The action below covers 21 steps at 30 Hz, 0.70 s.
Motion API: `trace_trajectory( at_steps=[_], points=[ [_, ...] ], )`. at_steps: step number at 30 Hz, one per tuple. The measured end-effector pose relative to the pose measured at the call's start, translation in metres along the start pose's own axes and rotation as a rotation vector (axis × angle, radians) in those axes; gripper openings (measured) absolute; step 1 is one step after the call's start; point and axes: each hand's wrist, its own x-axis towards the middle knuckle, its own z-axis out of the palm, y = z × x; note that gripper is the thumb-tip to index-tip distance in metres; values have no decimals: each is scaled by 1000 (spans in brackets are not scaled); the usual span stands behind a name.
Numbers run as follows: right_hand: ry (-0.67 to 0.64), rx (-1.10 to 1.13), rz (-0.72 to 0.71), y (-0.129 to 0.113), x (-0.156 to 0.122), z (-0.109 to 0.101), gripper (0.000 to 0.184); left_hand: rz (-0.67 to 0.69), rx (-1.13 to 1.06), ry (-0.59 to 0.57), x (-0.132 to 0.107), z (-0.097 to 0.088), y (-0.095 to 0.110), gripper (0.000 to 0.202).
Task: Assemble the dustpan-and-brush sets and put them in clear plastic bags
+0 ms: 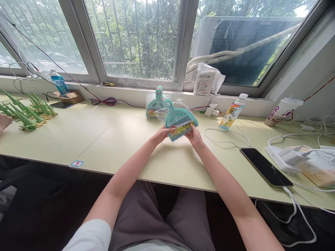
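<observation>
Both my hands hold a teal mini dustpan and brush set [180, 122] wrapped in clear plastic, with a yellow-green label across it. My left hand [162, 134] grips its lower left side, thumb on the label. At its lower right side, my right hand [195, 135] pinches the edge with the thumb in front. The set is tilted, its handle pointing up and left. Just behind it, further back on the table, is a stack of similar wrapped dustpan sets [156, 101], partly hidden by the held one.
A juice bottle [233, 112], a cup [284, 111], a phone [265, 166] and a white power strip [284, 162] with cables occupy the right. Green plastic parts [28, 109] lie far left beside another person's hand [4, 121]. A blue bottle [59, 83] stands near the windowsill.
</observation>
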Motion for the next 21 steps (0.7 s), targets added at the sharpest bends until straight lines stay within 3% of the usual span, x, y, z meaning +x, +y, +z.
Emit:
trace_trajectory(
  at_steps=[5,17,21],
  points=[
    [73,-14,34,3,6,-6,19,-19,72,-43,-3,-1,1,57],
    [-23,-114,0,7,15,-15,35,-12,104,-63,-1,-3,0,58],
    [8,-98,29,5,11,-12,34,-23,105,-60,-1,-3,1,58]
  ],
)
